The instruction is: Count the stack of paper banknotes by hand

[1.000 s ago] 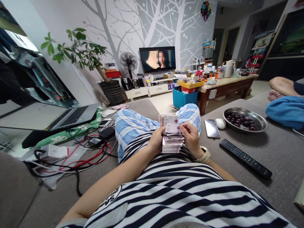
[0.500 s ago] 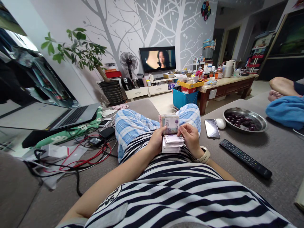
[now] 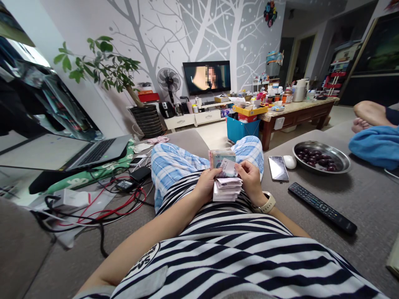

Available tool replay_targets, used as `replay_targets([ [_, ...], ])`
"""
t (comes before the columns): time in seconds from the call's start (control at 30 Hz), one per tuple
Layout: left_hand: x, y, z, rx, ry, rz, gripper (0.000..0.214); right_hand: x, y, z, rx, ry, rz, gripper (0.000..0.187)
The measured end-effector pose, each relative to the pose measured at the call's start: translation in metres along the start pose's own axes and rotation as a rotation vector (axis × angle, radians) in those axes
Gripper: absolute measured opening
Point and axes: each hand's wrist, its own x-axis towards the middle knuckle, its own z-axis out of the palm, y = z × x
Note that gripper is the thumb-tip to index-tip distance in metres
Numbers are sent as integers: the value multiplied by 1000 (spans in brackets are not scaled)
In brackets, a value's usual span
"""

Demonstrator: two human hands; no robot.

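My left hand (image 3: pixel 205 183) is closed around the left side of a wad of banknotes (image 3: pixel 215 155), held upright over my lap. The front note is blue-green. Across it lies a pale, printed, tilted piece (image 3: pixel 229 167), which looks like the corner of a banknote bent over. My right hand (image 3: pixel 252 179) pinches the right edge of that piece between thumb and fingers. Below both hands, several pale pink banknotes (image 3: pixel 227 191) hang folded down in a fanned layer against my striped shirt. The left fingers behind the wad are hidden.
On the sofa to the right are a phone (image 3: pixel 278 168), a white mouse (image 3: pixel 289 162), a remote control (image 3: pixel 322 207) and a metal bowl (image 3: pixel 346 166) of dark round fruit. Another person's leg (image 3: pixel 370 112) rests beyond. Leftward lie a laptop (image 3: pixel 102 151) and tangled cables (image 3: pixel 124 203).
The front note was pinkish and purple; now a blue-green one shows, with the pale piece tilted over it. My right hand has shifted slightly and more notes fan out below.
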Motion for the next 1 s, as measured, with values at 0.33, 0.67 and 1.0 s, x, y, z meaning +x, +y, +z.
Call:
replay_targets([
  [0.33, 14, -7, -8, -88, -24, 12, 25, -2, -5, -1, 4, -4, -59, 39],
  [0.67, 1, 2, 6, -79, 29, 18, 17, -5, -8, -1, 28, -30, -96, 35],
  [1.0, 19, -13, -7, -105, 28, 62, 23, -4, -6, 0, 37, -37, -113, 35],
])
